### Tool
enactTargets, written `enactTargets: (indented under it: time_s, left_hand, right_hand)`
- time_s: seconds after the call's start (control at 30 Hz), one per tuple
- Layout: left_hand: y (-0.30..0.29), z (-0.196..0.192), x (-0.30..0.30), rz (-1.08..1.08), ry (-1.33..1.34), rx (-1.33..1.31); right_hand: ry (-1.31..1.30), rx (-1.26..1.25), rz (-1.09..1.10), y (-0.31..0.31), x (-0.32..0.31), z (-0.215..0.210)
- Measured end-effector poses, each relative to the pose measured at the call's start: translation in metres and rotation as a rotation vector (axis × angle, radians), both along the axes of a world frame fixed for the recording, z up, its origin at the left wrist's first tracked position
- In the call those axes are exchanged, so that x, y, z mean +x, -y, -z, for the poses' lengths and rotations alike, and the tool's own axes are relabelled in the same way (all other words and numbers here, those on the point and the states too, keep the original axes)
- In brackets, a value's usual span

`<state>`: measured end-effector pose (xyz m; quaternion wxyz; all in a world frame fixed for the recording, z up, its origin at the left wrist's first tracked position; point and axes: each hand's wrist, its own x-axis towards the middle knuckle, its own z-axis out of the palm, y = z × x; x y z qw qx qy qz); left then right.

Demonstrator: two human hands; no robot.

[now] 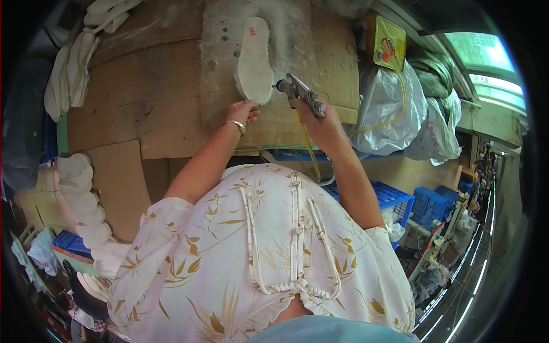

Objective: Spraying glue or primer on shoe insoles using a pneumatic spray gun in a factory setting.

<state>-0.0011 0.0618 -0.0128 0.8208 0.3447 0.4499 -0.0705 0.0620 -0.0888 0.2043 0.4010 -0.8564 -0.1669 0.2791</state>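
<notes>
Midway through spraying: right hand (323, 127) clamped on metal spray gun (302, 94) aimed from 3 o'clock at white foam shoe insole (254, 60) on overspray-coated cardboard surface (143, 97), left hand (241, 111) fingers together touching its 6 o'clock heel, stacked white insoles (86, 203) at 9 o'clock seemingly waiting.

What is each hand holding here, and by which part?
The right hand grips a metal spray gun by its handle, nozzle toward the white insole. The left hand holds nothing; its fingers rest at the insole's near end.
</notes>
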Motion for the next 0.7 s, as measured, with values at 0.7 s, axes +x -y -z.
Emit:
enactTargets:
  time_s: [0.7]
  left_hand:
    - [0.002, -0.005, 0.001, 0.033, -0.03, 0.035]
  right_hand:
    - [0.123, 0.037, 0.031, -0.029, 0.032, 0.002]
